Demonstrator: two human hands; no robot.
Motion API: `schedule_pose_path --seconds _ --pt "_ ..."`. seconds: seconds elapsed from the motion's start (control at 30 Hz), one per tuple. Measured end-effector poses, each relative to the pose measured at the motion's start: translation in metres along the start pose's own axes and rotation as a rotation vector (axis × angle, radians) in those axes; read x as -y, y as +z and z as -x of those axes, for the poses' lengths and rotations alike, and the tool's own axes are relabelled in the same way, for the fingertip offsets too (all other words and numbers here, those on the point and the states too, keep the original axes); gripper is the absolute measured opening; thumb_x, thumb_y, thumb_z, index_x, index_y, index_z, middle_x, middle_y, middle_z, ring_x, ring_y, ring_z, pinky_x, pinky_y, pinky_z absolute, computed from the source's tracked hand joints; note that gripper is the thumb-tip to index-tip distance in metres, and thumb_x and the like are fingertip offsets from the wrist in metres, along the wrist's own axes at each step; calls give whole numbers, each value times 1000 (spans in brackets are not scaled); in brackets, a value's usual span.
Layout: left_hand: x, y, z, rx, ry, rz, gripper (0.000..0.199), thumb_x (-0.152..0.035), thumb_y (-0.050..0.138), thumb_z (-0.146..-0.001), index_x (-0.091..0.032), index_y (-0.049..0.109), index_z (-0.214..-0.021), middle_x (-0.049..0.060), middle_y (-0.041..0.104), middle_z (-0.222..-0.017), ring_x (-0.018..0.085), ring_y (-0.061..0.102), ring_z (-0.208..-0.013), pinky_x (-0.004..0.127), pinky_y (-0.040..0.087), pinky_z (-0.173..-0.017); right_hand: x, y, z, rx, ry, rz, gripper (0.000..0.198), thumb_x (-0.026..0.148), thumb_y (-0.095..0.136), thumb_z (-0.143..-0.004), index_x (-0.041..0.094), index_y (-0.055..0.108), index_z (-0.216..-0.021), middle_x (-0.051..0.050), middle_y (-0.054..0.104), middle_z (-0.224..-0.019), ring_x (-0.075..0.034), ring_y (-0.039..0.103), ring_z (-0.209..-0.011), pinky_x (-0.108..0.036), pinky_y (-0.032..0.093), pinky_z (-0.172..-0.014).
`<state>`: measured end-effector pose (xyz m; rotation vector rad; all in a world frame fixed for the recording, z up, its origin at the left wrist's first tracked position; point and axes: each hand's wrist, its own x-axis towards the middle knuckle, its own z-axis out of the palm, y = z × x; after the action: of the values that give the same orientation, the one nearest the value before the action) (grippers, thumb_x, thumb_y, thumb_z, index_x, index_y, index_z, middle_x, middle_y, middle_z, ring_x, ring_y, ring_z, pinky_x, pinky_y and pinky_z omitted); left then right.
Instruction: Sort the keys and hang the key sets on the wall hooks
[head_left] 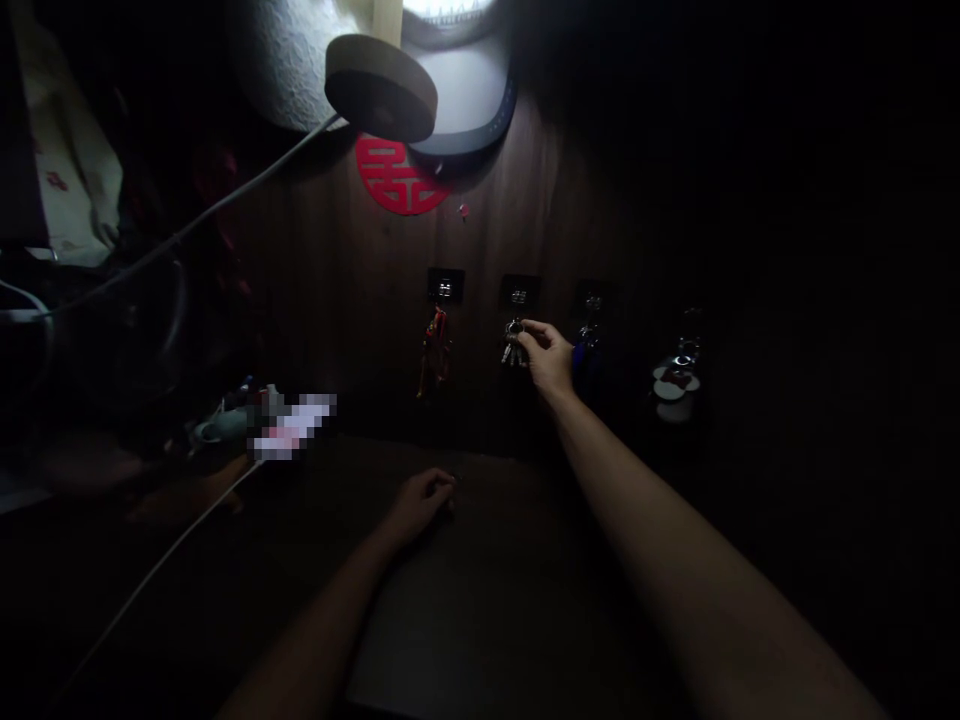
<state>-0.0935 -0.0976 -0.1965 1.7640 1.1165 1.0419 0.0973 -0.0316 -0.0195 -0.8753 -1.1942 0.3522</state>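
Observation:
My right hand [549, 362] pinches the ring of a bunch of keys [512, 352] just below the second wall hook [519, 294]. Whether the ring hangs on that hook or is off it, I cannot tell. Low over the dark tabletop [480, 580], my left hand [426, 500] has its fingers curled together, with a tiny dark thing at the fingertips that is too dim to name. Left of the keys, a red tasselled hanging [435, 345] dangles from another hook [446, 287].
Further right hang a dark blue item [589, 355] and a white bow-shaped charm [676, 385]. Overhead are a round lamp head [381, 88], pale caps [457, 100] and a red paper cutout [397, 180]. White cables [172, 550] and blurred clutter [225, 425] lie at left.

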Motion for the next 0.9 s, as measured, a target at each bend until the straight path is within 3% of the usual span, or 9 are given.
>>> schedule_pose_path --seconds 0.13,0.37,0.9 --pt "3 -1 -1 15 33 27 29 -41 48 -75 -16 60 -85 1 63 -64 14 56 -65 23 41 -62 -6 -5 17 9 83 21 43 34 60 -60 16 58 -99 -1 61 -79 -12 56 -62 -20 41 -45" --pt "2 -1 -1 8 29 32 28 -40 49 -75 -16 59 -84 0 62 -64 13 56 -64 22 40 -62 -30 -15 49 43 215 -29 46 35 62 -57 18 55 -99 2 57 -74 -10 57 -58 -19 42 -46" --pt "-2 -1 1 1 30 -42 30 -41 45 -78 -16 60 -86 2 65 -68 15 58 -67 23 42 -63 -81 -39 140 140 423 47 33 35 59 -61 17 59 -89 0 61 -70 -13 58 -58 -21 42 -47"
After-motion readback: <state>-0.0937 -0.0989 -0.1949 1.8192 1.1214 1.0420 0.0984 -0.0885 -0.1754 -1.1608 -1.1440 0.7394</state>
